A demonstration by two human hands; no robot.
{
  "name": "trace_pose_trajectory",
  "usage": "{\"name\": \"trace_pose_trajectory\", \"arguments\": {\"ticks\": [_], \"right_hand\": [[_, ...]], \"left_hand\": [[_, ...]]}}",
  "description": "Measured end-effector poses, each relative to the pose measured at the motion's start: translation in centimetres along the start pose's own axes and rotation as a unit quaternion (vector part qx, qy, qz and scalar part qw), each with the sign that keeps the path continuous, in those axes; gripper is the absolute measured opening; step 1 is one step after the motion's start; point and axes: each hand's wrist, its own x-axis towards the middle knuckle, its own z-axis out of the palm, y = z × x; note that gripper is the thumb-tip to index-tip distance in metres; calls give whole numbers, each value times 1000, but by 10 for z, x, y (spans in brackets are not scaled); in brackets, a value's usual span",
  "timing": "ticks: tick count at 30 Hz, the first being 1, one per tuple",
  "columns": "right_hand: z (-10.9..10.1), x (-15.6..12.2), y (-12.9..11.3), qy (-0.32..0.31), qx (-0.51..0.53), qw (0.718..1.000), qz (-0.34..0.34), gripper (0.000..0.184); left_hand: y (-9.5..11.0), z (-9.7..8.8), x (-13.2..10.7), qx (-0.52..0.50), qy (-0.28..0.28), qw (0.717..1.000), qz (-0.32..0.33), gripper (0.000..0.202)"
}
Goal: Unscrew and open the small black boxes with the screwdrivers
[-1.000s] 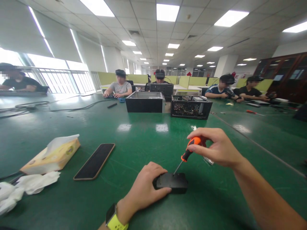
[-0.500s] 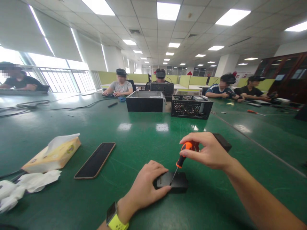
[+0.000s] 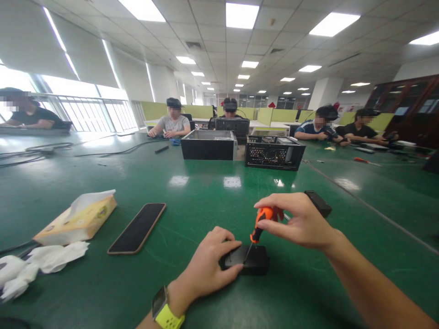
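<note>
A small black box-shaped part [image 3: 257, 261] lies on the green table, its left end held between the thumb and fingers of my left hand [image 3: 214, 260]. My right hand [image 3: 295, 221] is closed around the orange and black handle of a screwdriver [image 3: 263, 220]. The screwdriver leans slightly, and its thin shaft runs down to the top face of the part, close to my left thumb. Whether a screw sits under the tip is too small to tell. Just beyond my right hand rests another black block [image 3: 318, 204].
To the left lie a phone [image 3: 137, 228], a tissue pack [image 3: 77, 219] and crumpled tissues [image 3: 51, 258]. Two computer cases [image 3: 209, 148] [image 3: 274, 155] stand farther back. Another screwdriver [image 3: 366, 161] is at the far right. Several people sit around the table.
The screwdriver handle has shifted slightly left and down, with my right hand turning a little around it. My left hand and the black part stay nearly in place.
</note>
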Motion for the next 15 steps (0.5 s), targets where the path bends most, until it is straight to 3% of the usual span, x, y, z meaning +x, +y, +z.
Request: {"name": "trace_pose_trajectory", "arguments": {"ticks": [6, 15], "right_hand": [[2, 1, 1, 23, -47, 997, -50, 27], [-2, -1, -3, -52, 71, 995, 39, 25]], "left_hand": [[-2, -8, 1, 14, -9, 999, 30, 37], [-6, -11, 1, 3, 11, 998, 54, 29]]}}
